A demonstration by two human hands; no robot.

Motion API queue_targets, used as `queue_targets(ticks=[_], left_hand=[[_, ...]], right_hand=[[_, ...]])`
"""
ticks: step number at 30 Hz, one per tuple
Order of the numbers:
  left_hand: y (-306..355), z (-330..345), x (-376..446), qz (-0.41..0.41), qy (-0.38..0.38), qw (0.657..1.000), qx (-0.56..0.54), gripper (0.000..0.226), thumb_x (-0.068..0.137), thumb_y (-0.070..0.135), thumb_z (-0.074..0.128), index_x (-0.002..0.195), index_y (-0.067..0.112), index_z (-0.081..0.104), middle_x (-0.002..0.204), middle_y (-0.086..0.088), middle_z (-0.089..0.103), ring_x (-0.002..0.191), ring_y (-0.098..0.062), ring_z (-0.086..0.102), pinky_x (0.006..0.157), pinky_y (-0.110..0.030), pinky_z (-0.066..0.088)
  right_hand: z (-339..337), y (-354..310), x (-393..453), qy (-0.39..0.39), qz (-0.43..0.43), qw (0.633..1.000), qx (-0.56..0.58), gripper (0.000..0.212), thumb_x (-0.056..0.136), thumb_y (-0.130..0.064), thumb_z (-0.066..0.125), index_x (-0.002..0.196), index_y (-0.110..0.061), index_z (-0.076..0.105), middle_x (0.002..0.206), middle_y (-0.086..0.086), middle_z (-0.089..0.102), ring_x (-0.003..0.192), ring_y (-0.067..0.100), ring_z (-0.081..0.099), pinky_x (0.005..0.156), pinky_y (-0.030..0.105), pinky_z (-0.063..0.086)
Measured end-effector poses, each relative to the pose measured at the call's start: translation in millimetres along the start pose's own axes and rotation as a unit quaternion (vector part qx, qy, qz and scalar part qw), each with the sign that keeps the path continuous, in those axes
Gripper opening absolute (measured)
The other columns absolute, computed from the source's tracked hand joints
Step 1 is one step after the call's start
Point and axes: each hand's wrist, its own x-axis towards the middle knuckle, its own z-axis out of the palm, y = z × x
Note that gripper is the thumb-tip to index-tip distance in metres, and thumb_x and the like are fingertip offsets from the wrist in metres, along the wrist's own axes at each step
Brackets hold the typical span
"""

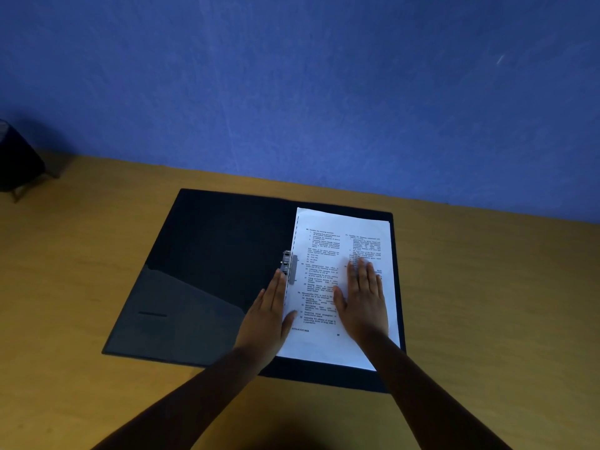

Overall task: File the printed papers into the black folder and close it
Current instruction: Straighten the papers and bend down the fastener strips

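Here the right hand (363, 300) lies flat with fingers spread on the printed papers (328, 241), probably so they cannot slide. The left hand (271, 306), flat too, touches their left edge beside the metal clip (287, 264). The papers sit inside the open black folder (201, 254) on the wooden table (487, 303).

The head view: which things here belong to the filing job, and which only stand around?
Belong to the job:
- black folder, lying open
- printed papers, on its right half
- metal clip at the spine
- left hand at the papers' left edge
- right hand flat on the page

Only around:
- wooden table
- dark object at far left, unclear
- blue wall
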Motion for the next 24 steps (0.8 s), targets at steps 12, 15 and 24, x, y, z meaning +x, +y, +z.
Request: queue_targets(ticks=[12,15,24], left_hand=[[17,-48,59,-0.295,0.109,0.882,-0.351,0.018,0.091,0.012,0.054,0.101,0.008,0.069,0.099,-0.009,0.071,0.085,-0.015,0.064,0.074,-0.021,0.050],[16,-56,61,-0.353,0.051,0.802,-0.480,0.014,0.088,0.016,0.061,0.096,0.007,0.068,0.087,-0.004,0.068,0.074,-0.012,0.064,0.071,-0.029,0.056],[12,-61,61,-0.360,-0.079,0.792,-0.487,0.004,0.088,0.025,0.061,0.087,0.023,0.058,0.083,0.002,0.060,0.059,-0.009,0.049,0.053,-0.022,0.038]], right_hand=[[0,1,0,-0.007,0.002,1.000,0.007,0.068,0.096,-0.051,0.019,0.148,-0.016,-0.008,0.159,0.009,-0.007,0.146,0.022,-0.012,0.118,0.033,-0.008],[0,1,1,-0.004,0.002,1.000,0.009,0.068,0.096,-0.051,0.020,0.148,-0.016,-0.007,0.159,0.009,-0.006,0.146,0.023,-0.011,0.118,0.033,-0.008],[1,2,0,-0.002,0.004,1.000,0.004,0.068,0.096,-0.052,0.017,0.148,-0.016,-0.006,0.159,0.009,-0.006,0.146,0.022,-0.011,0.118,0.033,-0.008]])
